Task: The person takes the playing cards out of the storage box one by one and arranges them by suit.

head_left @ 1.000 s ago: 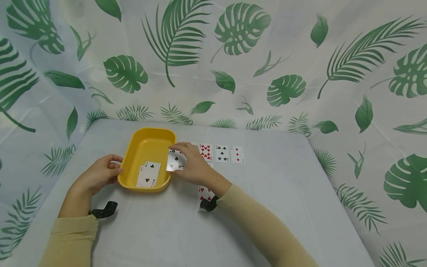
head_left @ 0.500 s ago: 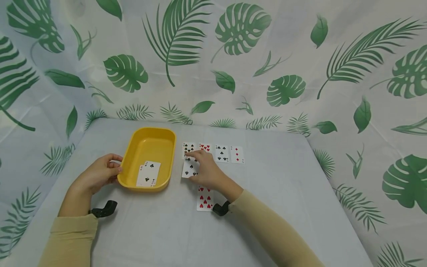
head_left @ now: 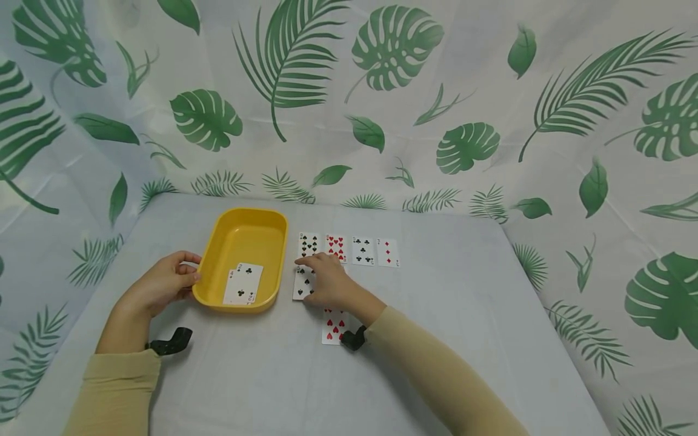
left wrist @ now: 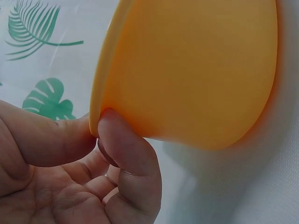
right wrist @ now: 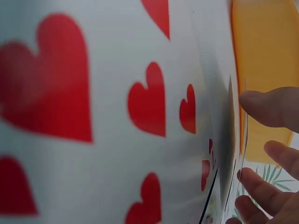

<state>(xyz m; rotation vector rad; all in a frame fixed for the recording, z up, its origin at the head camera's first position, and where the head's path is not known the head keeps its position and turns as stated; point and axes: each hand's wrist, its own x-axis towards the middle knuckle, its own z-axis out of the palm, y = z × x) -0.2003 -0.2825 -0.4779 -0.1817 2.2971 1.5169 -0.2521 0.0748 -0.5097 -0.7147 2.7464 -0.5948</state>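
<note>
I see a yellow tray [head_left: 243,233], oblong with rounded corners, sitting upright on the table with two club cards [head_left: 243,284] lying face up inside. Just right of it a black-suited card [head_left: 302,283] lies face up and flat on the cloth.

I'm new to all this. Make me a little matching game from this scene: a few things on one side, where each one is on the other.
Things:
1. yellow tray
2. two club cards
3. spade card
4. hearts card

Places:
A. under the right hand
B. beside the right wrist
C. inside the tray
D. rim pinched by the left hand

Pairs: 1-D, 2-C, 3-A, 4-B
</note>
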